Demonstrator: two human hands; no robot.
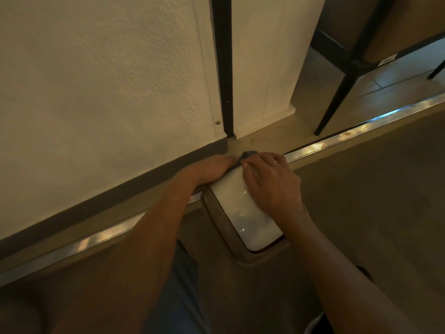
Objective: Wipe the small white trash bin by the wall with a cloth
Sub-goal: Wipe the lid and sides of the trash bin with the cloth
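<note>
The small white trash bin stands on the floor close to the wall, seen from straight above — its glossy white lid sits inside a tan rim, and its far end reaches the metal strip that runs along the floor. A dark bluish cloth lies bunched at the far end of the lid, showing only as a small fold between the two hands.

The right hand lies across the far right part of the lid, fingers bent down over the cloth and pressing it to the bin. The left hand rests on the far left corner of the bin, its fingers reaching toward the cloth; whether they pinch the cloth or only touch it cannot be told, as the fingertips are hidden. Both forearms stretch in from the bottom of the view.

A dark baseboard runs along the foot of the wall, and a black vertical strip divides the wall panels. At the upper right stand the black legs of a chair on the tiled floor.
</note>
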